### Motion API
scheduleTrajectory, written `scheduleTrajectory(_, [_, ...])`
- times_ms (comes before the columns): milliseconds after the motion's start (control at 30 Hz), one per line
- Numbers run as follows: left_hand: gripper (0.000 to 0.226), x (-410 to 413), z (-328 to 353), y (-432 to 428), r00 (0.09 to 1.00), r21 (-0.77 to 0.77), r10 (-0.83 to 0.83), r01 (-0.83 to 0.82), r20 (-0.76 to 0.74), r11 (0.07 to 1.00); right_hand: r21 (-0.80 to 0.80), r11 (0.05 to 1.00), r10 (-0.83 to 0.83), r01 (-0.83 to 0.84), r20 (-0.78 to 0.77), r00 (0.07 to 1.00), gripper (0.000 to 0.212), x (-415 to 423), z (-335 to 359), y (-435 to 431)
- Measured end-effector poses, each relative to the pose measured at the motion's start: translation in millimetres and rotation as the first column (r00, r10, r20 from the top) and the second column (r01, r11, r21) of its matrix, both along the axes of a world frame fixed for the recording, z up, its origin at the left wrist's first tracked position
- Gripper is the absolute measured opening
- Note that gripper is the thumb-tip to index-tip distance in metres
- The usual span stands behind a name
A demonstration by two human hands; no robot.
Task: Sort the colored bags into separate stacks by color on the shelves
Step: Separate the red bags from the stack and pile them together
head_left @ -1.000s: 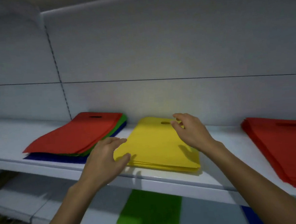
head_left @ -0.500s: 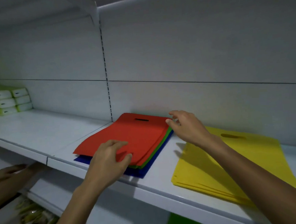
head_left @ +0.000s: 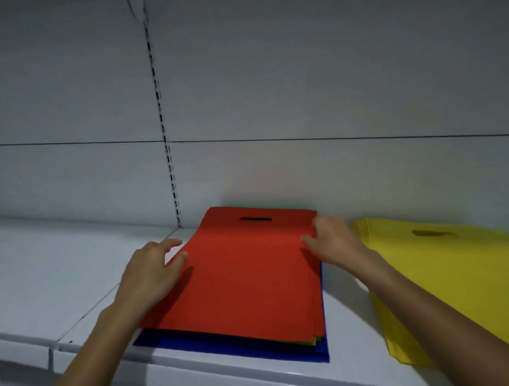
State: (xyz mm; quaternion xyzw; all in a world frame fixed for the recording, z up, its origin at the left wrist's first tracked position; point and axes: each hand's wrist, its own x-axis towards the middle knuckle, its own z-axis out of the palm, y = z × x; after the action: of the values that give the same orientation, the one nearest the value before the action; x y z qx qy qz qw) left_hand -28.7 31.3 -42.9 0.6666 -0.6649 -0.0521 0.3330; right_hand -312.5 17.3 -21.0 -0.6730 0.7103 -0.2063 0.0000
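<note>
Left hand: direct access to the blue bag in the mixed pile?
Probably not cleanly. The blue bag lies lowest, under the green bag and red bag; only its front strip shows. The left hand touches the red bag's left edge.

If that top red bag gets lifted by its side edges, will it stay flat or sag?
Probably sag: the red bag looks sheet-thin, and its left edge bows upward beside the left hand. It is likely very light, being one flat layer. It may slide easily off the stack beneath, whose green and blue edges sit fanned out.
</note>
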Motion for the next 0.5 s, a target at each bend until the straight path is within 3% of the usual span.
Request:
scheduleTrajectory(133, [0.033, 11, -14, -23, 0.997, 0.069, -0.054, 0.059, -0.061, 0.996, 0.065, 0.990, -0.123, 0.123, 0.003, 0.992, 0.045, 23, -21, 4])
scheduleTrajectory(200, [0.030, 12, -23, -26, 0.987, -0.011, -0.065, 0.064, -0.149, 0.998, 0.009, 0.985, -0.173, 0.173, 0.073, 0.982, 0.044, 29, -33, 7])
scheduleTrajectory(333, [0.030, 13, -33, -29, 0.986, -0.242, -0.099, 0.064, -0.135, 0.968, -0.122, 0.963, -0.206, 0.239, 0.237, 0.949, 0.033, 34, -43, 10])
scheduleTrajectory(500, [0.019, 13, -38, -30, 0.971, -0.217, -0.040, -0.012, -0.236, 0.976, -0.357, 0.906, -0.145, 0.229, 0.247, 0.958, 0.025, 36, -49, 15])
